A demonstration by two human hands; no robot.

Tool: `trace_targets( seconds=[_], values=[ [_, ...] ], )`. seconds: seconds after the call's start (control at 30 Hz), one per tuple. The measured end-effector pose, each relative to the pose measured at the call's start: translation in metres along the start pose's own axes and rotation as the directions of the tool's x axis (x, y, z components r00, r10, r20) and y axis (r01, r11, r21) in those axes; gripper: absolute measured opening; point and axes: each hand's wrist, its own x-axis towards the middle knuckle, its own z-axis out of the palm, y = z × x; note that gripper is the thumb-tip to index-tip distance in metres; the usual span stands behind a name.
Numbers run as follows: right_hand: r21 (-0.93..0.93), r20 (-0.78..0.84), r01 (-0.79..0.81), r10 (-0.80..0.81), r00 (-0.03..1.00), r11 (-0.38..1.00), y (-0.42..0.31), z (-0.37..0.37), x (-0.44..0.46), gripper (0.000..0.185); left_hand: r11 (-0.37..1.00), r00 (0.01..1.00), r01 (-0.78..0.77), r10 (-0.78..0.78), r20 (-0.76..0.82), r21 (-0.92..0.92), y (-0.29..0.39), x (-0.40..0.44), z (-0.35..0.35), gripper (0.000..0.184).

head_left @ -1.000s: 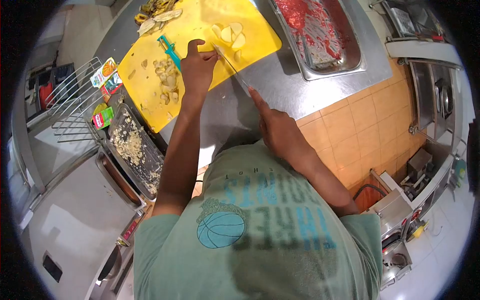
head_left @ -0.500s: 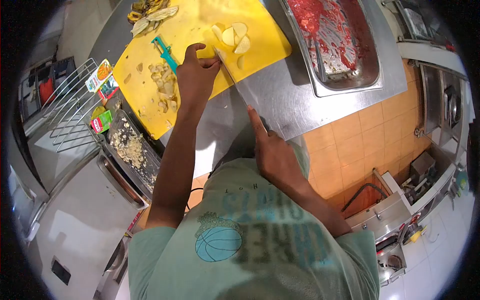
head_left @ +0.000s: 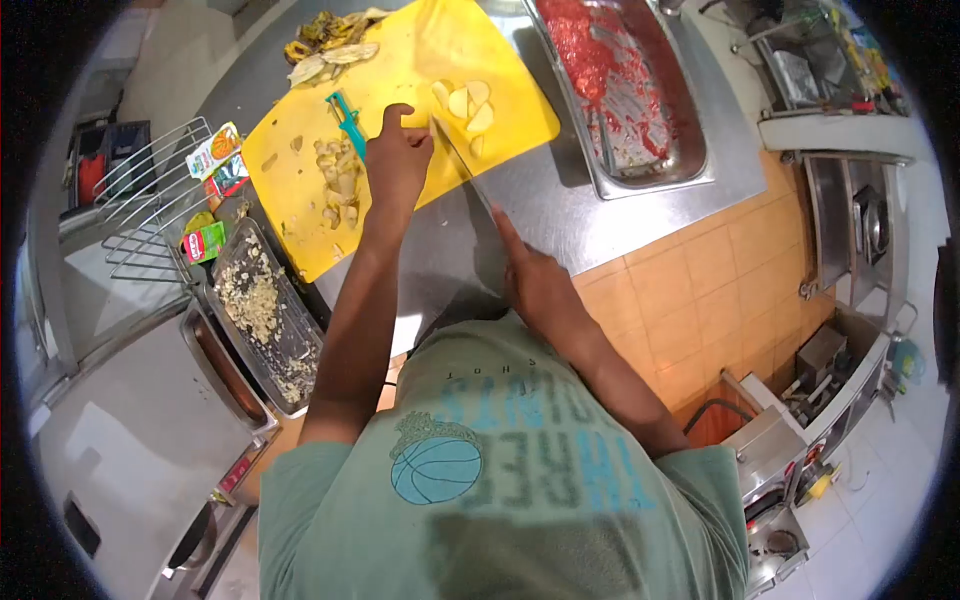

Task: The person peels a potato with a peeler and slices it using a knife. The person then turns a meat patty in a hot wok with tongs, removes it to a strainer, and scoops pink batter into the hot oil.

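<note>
My right hand (head_left: pixel 540 290) is wrapped round the handle of a knife (head_left: pixel 462 168), forefinger stretched along it. The blade slants across the front edge of the yellow cutting board (head_left: pixel 410 60), its tip close to my left hand (head_left: pixel 400 150). The left fingers are curled and pinched together over the board; what they hold, if anything, is hidden. Beyond the knife tip lie several pale cut slices (head_left: pixel 468 103), like potato. A teal peeler (head_left: pixel 348 125) rests left of my left hand, and small pale chunks (head_left: pixel 338 180) lie on the board nearby.
Browned yellow peels (head_left: pixel 330 45) lie at the board's far left corner. A deep metal pan (head_left: pixel 690 130) with red sauce and a utensil stands right on the steel table (head_left: pixel 560 215). Left are a tray of crumbly pale bits (head_left: pixel 255 300), a wire rack (head_left: pixel 150 200) and packets (head_left: pixel 205 242).
The view has shifted, so the board and pan appear further left or lower. Both hands stay at much the same place on the board, with the knife still in my right hand.
</note>
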Motion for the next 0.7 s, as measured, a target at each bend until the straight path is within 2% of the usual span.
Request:
trace_targets(
  seconds=[0.1, 0.17, 0.33, 0.47, 0.5, 0.7],
  values=[
    [-0.019, 0.039, 0.024, -0.023, 0.999, 1.0, 0.003, -0.014, -0.018, 0.074, 0.998, 0.998, -0.057, 0.058, -0.03, 0.027, -0.009, 0.004, -0.001, 0.042],
    [-0.011, 0.031, 0.085, -0.085, 0.996, 0.996, 0.006, -0.021, -0.022, 0.074, 0.998, 1.0, -0.015, 0.016, -0.013, 0.053, -0.003, 0.005, -0.002, 0.044],
    [-0.063, 0.077, 0.109, -0.104, 0.992, 0.992, 0.014, -0.037, -0.023, 0.074, 0.981, 1.0, 0.021, -0.022, -0.001, 0.192, 0.01, 0.013, 0.002, 0.05],
    [-0.077, 0.102, 0.123, -0.115, 0.988, 0.989, 0.006, -0.044, -0.022, 0.075, 0.97, 0.998, 0.056, -0.06, 0.01, 0.237, 0.012, 0.012, 0.004, 0.04],
    [-0.077, 0.105, 0.122, -0.113, 0.988, 0.99, 0.006, -0.044, -0.022, 0.076, 0.96, 1.0, 0.028, -0.026, -0.011, 0.28, 0.009, 0.013, 0.007, 0.03],
    [-0.076, 0.085, 0.169, -0.162, 0.983, 0.983, 0.017, -0.04, -0.011, 0.079, 0.928, 0.996, -0.081, 0.091, -0.011, 0.363, -0.005, 0.013, 0.01, 0.025]
  ],
)
